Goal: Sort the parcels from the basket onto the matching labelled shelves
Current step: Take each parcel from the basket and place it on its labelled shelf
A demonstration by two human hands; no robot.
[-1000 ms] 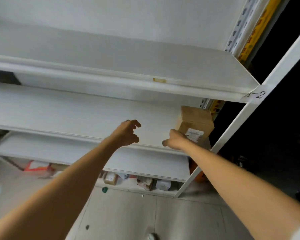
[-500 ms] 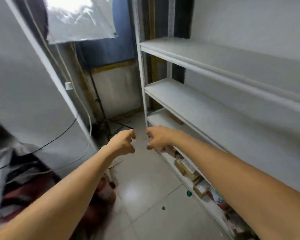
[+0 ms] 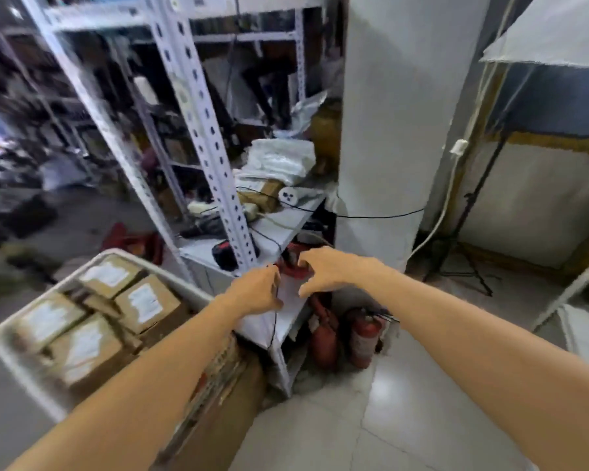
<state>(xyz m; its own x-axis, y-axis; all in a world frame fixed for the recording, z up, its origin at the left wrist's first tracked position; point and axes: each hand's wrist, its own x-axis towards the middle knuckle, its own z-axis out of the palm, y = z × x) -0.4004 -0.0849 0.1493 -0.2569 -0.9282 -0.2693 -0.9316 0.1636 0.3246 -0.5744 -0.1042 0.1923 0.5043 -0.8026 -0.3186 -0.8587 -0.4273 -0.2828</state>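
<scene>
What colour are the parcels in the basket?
Brown parcels with white labels, in a white basket. The head view shows them, slightly blurred.

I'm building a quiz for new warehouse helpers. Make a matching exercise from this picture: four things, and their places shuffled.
Things:
1. parcels
2. fire extinguishers
3. power strip
4. tripod

Places:
A. on top of the shelf
B. in the basket
C. standing on the floor, at the right
D. tucked beneath the shelf

Pairs: 1-B, 2-D, 3-A, 4-C
</scene>
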